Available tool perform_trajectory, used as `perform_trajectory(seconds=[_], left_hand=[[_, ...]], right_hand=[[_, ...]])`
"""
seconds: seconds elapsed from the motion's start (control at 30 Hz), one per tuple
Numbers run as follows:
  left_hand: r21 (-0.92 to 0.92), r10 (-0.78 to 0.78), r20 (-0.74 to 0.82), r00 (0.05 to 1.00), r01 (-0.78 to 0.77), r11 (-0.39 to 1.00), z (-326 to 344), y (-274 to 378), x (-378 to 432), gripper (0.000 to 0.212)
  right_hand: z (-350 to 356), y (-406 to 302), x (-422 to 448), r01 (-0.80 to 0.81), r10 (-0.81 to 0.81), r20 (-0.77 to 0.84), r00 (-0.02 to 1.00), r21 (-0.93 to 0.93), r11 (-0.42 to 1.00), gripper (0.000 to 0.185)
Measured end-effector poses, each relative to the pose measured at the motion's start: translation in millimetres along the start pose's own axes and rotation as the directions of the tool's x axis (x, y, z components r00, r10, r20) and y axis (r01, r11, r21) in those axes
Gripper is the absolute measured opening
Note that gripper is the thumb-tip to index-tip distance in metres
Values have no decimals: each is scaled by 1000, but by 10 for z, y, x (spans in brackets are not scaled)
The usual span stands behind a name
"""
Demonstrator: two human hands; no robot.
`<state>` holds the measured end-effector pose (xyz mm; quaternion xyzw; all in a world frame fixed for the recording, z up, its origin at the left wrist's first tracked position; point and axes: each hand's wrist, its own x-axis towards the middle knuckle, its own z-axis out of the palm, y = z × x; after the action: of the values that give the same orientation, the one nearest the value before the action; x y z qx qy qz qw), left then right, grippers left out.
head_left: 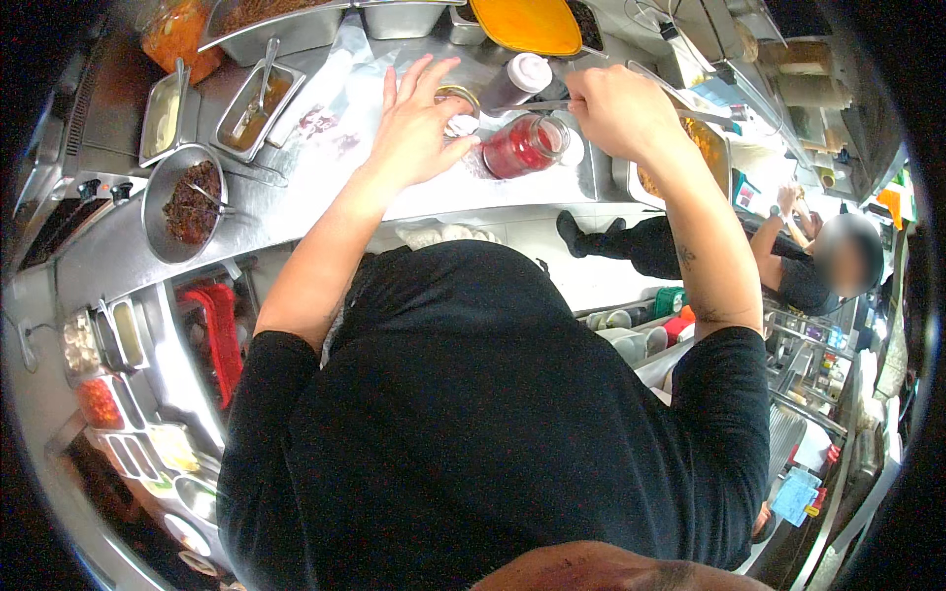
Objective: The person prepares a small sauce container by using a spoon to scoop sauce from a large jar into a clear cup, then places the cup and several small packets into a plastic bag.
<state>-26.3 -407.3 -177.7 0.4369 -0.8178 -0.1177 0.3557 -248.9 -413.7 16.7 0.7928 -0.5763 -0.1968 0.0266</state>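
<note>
My left hand (420,133) is over the steel counter (414,199), some fingers spread. Its thumb and forefinger are at a small white object (463,126) and a round gold-rimmed lid or jar mouth (460,94); whether they grip either is unclear. Closed around a long flat metal utensil (543,106) is my right hand (628,107). Between the hands, an uncapped glass jar (521,146) with red contents leans or lies tilted. Behind it is a dark squeeze bottle with a white cap (531,72).
Left on the counter are a steel bowl of dark food (188,203) and steel pans with spoons (259,111). An orange lid (528,26) tops a back container. A yellow-filled tray (702,148) sits right. Another person (805,266) works farther right.
</note>
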Motion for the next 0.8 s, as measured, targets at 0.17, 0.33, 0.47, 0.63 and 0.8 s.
perform_trajectory(seconds=[0.17, 0.33, 0.47, 0.63, 0.8], left_hand=[[121, -15, 117, 993, 1, 993, 45, 70, 132, 24], [75, -23, 105, 994, 15, 997, 1, 114, 119, 22], [70, 45, 71, 996, -50, 996, -69, 71, 87, 18], [-38, 224, 68, 972, -222, 974, -215, -160, -80, 20], [-182, 146, 28, 989, -138, 974, -322, -435, -263, 21]], right_hand=[[137, 35, -1, 33, -31, -54, 998, 37, 999, 22], [248, -49, 86, 101, -97, -78, 992, 49, 994, 25], [370, -43, 155, 101, -95, -76, 993, 78, 992, 25], [570, 42, 190, 139, -122, -187, 975, 84, 987, 18], [652, 139, 176, 150, -127, -174, 977, 130, 980, 18]])
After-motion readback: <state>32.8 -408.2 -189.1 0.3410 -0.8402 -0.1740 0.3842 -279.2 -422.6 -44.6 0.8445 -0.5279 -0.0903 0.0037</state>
